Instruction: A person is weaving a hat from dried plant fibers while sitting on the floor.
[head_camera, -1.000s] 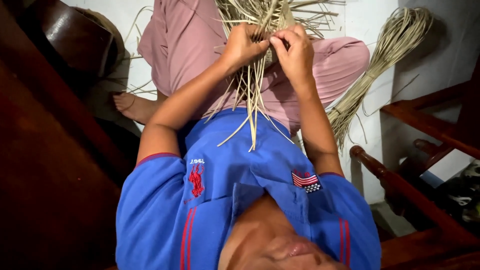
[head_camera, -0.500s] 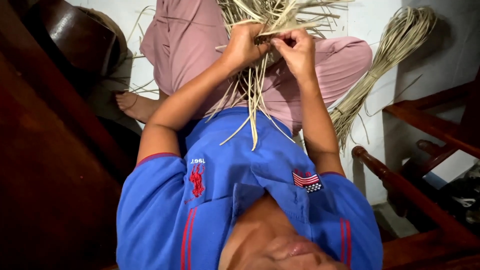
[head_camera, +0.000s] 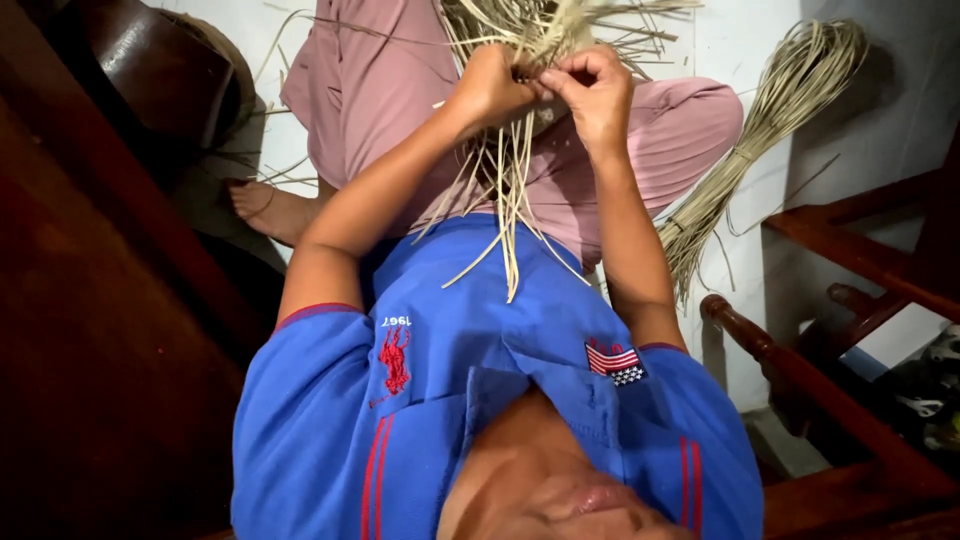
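My left hand (head_camera: 490, 85) and my right hand (head_camera: 597, 92) are raised in front of me, close together, knuckles almost touching. Both pinch pale straw strands (head_camera: 512, 200) at the edge of a partly woven straw piece (head_camera: 545, 25) held over my lap. Loose strand ends hang down from my fingers onto my blue polo shirt (head_camera: 470, 340). More strands fan out above the hands and past the frame's top edge. My legs in pink trousers (head_camera: 380, 90) are folded under the work.
A tied bundle of long straw (head_camera: 760, 130) lies on the white floor at the right. A dark wooden chair frame (head_camera: 820, 370) stands at the right; dark wooden furniture (head_camera: 110, 330) fills the left. My bare foot (head_camera: 255, 205) rests at the left.
Both hands have shifted slightly upward and the right fingers have closed in toward the left hand on the strands. The hanging strands have swayed a little.
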